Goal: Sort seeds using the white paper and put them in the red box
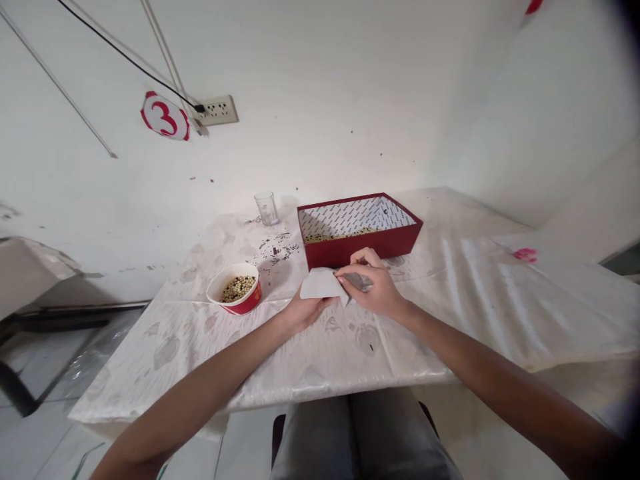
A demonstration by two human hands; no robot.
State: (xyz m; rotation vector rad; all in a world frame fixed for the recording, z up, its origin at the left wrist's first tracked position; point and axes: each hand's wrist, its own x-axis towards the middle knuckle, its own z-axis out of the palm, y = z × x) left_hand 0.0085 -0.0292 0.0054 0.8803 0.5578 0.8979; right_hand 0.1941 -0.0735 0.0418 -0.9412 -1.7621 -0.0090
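Observation:
A piece of white paper (320, 284) lies across my left hand (306, 312), whose fingers are curled under it. The thumb and forefinger of my right hand (376, 288) pinch the paper's right edge. Both hands are just in front of a dark red box (357, 245) with a patterned white lining. Pale and dark grains (343, 235) cover part of the box's floor. Left of my left hand stands a red and white paper bowl (245, 305) with mixed pale and dark beans or grains (238, 289) inside.
A clear drinking glass (267, 209) stands near the wall. Dark scattered bits (280, 251) lie between glass, bowl and box. A shiny patterned cloth (465, 287) covers the table, with a pink mark (525, 255) at right. A socket strip (218, 111) with a plugged cable is on the wall.

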